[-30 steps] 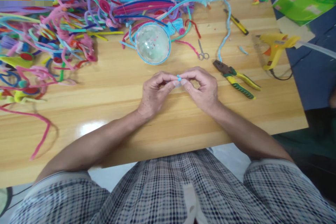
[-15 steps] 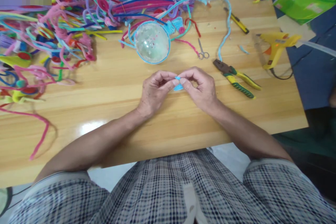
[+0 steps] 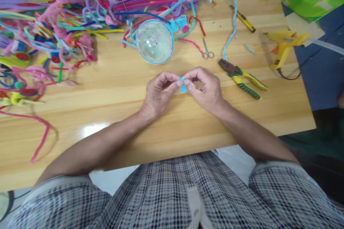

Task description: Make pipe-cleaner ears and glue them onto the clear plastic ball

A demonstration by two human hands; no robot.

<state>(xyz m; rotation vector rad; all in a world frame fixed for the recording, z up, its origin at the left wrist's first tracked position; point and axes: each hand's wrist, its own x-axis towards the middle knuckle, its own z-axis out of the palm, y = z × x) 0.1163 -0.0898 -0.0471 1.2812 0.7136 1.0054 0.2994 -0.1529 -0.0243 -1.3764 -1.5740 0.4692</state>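
Observation:
Between my fingertips is a small piece of light-blue pipe cleaner (image 3: 183, 88), folded or coiled into close rows. My left hand (image 3: 159, 91) pinches it from the left, thumb and forefinger pressed together. From the right, my right hand (image 3: 205, 87) pinches the same piece, its fingertips nearly touching the left ones. The fingers hide part of it. Just beyond my hands stands a clear bowl-like dome (image 3: 155, 42) with a light-blue pipe cleaner round its rim. Pliers with green and yellow handles (image 3: 243, 78) lie to the right of my right hand.
Tangled colourful pipe cleaners (image 3: 64, 32) cover the table's left and back. Small scissors (image 3: 206, 50), a yellow utility knife (image 3: 243, 19) and a long light-blue pipe cleaner (image 3: 234, 25) lie behind the pliers. A yellow glue gun (image 3: 285, 44) with a cord rests near the right edge.
Both hands keep their pinch in almost the same place. The blue piece between them has turned very slightly, and the camera view has shifted a little.

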